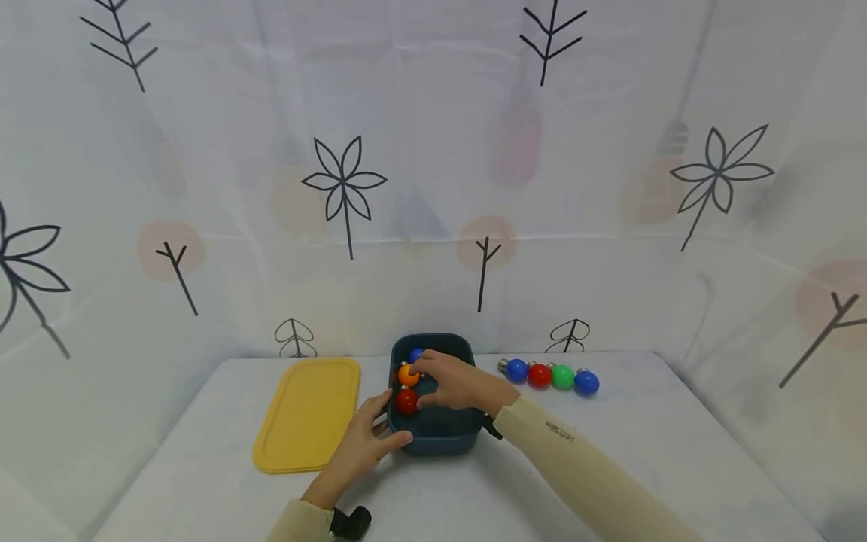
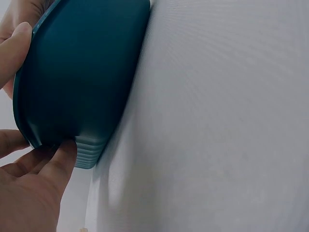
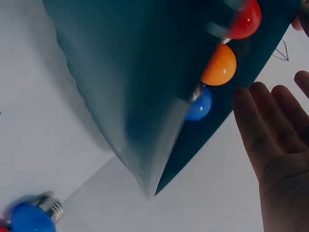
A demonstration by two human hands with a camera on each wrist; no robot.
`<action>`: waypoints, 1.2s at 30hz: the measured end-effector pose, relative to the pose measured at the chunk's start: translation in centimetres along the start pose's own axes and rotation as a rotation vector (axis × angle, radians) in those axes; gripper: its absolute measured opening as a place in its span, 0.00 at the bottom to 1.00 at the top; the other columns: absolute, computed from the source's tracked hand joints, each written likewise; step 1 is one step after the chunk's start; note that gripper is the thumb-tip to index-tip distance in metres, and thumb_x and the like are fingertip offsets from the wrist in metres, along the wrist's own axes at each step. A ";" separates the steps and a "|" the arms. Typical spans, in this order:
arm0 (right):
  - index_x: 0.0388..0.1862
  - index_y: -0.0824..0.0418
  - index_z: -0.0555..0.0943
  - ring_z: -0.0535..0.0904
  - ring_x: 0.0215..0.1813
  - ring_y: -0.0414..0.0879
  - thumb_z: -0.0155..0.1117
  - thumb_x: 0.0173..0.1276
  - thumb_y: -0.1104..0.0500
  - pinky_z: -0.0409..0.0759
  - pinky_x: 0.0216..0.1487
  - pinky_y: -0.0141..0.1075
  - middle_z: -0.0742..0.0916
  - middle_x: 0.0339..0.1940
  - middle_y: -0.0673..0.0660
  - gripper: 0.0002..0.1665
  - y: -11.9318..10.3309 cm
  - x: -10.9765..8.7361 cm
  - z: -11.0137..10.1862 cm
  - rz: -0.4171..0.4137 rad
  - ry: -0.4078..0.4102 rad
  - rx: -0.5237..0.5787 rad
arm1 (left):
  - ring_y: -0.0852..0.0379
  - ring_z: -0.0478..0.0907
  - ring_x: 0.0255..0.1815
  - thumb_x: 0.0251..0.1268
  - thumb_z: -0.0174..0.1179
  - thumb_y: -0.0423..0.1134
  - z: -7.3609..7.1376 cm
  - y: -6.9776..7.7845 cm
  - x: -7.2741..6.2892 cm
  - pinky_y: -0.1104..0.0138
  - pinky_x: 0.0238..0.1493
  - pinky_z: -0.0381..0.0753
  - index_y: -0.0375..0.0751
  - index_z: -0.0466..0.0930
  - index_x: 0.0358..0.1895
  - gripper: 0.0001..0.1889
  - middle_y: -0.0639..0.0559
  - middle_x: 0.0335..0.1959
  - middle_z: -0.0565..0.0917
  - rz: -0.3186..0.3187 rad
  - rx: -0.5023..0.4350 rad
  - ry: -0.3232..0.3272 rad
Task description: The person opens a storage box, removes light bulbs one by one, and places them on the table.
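Note:
A dark teal plastic bin (image 1: 440,444) stands on the table. A red bulb (image 1: 406,402), an orange bulb (image 1: 408,375) and a blue bulb (image 1: 415,354) lie in a row along its left wall. My left hand (image 1: 366,444) holds the bin's near left corner, thumb at the front and fingers along the left side. In the left wrist view the fingers (image 2: 60,166) meet the ribbed wall. Over the bin's inside reaches my right hand (image 1: 455,382), its fingertips beside the orange bulb and thumb near the red one. The right wrist view shows its fingers (image 3: 263,113) straight, gripping nothing.
A yellow tray or lid (image 1: 308,414) lies flat left of the bin. To the right, several bulbs sit in a row: a green bulb (image 1: 562,376), a red one (image 1: 539,376) and blue ones (image 1: 586,382). A patterned cloth (image 1: 420,286) hangs behind the table.

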State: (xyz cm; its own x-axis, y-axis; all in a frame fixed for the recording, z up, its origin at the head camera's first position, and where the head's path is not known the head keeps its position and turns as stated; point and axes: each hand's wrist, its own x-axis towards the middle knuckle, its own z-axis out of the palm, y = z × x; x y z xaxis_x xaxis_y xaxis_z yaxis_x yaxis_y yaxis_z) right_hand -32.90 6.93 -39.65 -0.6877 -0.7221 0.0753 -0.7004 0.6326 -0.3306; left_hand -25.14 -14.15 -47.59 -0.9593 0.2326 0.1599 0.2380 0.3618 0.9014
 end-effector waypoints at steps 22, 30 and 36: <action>0.56 0.49 0.80 0.75 0.52 0.47 0.73 0.57 0.47 0.78 0.52 0.34 0.79 0.52 0.51 0.28 -1.1 2.4 -0.4 -0.019 -0.154 -0.062 | 0.41 0.59 0.71 0.56 0.69 0.43 0.0 0.4 -0.2 0.52 0.64 0.69 0.38 0.55 0.73 0.44 0.40 0.70 0.61 0.024 -0.015 -0.005; 0.56 0.49 0.79 0.74 0.51 0.44 0.74 0.56 0.49 0.77 0.54 0.34 0.78 0.51 0.49 0.28 -1.0 2.8 0.2 -0.027 -0.186 -0.077 | 0.41 0.59 0.71 0.56 0.70 0.45 0.0 0.0 0.1 0.52 0.64 0.69 0.38 0.56 0.73 0.44 0.40 0.70 0.61 0.022 -0.010 -0.010; 0.55 0.49 0.80 0.74 0.52 0.42 0.75 0.56 0.50 0.77 0.56 0.35 0.78 0.52 0.46 0.27 -1.3 3.1 0.4 -0.034 -0.203 -0.109 | 0.41 0.60 0.70 0.57 0.69 0.45 -0.1 0.0 0.0 0.52 0.63 0.70 0.38 0.56 0.73 0.44 0.40 0.70 0.62 0.024 0.006 -0.004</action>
State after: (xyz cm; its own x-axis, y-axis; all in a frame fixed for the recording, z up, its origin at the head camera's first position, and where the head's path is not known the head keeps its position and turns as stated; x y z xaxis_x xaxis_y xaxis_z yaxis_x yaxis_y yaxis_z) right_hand -34.10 3.78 -39.35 -0.6185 -0.7781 -0.1095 -0.7467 0.6254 -0.2266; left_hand -25.16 -14.23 -47.58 -0.9527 0.2448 0.1801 0.2620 0.3615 0.8948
